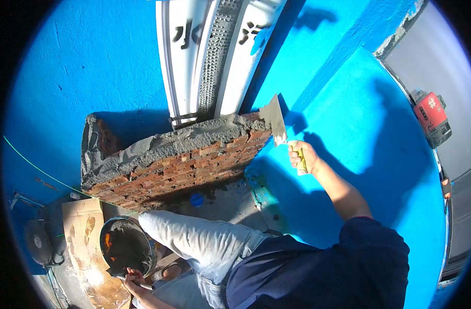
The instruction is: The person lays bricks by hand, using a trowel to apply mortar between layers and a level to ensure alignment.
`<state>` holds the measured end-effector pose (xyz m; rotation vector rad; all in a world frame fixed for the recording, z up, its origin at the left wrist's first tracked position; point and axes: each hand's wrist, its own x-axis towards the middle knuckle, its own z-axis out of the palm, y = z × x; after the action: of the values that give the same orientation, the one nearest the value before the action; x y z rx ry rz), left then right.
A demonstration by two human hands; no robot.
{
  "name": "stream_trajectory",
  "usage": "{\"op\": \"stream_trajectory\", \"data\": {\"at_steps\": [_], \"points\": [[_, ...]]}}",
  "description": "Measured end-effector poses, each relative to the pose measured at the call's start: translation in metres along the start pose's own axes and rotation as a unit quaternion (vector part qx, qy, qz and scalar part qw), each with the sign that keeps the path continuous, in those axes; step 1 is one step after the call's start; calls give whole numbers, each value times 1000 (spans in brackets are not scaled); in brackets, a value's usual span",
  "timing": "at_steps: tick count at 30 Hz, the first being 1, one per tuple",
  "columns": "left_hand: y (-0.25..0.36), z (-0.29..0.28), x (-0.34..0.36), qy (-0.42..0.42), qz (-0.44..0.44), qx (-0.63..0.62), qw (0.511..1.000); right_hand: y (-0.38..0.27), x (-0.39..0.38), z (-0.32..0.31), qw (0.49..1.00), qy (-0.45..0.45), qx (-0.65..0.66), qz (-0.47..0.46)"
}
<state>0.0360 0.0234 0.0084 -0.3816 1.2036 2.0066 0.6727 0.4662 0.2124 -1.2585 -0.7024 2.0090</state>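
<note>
The right hand [303, 154], at 3 o'clock from the middle of the view, is closed round the yellow-green handle of a trowel [277, 123], whose broad blade meets or overhangs the end of a brick wall [194, 167] running from 9 to 1 o'clock. Pressing too hard there could push grey mortar [184, 139] over the edge. At 7 o'clock the left hand [135, 280] grips a dark-bladed tool [116, 270] beside a bucket [153, 252]; a knock could tip it. Blade contact, the tool's shape and the bucket's shadowed depths are unclear.
</note>
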Motion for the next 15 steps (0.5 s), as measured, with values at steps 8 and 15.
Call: {"op": "stream_trajectory", "data": {"at_steps": [8,15], "points": [[4,-12,7,-5,18,-9,1000,-14,-33,13,997,53,-64,-5],[7,-5,-3,-24,35,-25,999,30,-30,39,993,76,-90,27]]}}
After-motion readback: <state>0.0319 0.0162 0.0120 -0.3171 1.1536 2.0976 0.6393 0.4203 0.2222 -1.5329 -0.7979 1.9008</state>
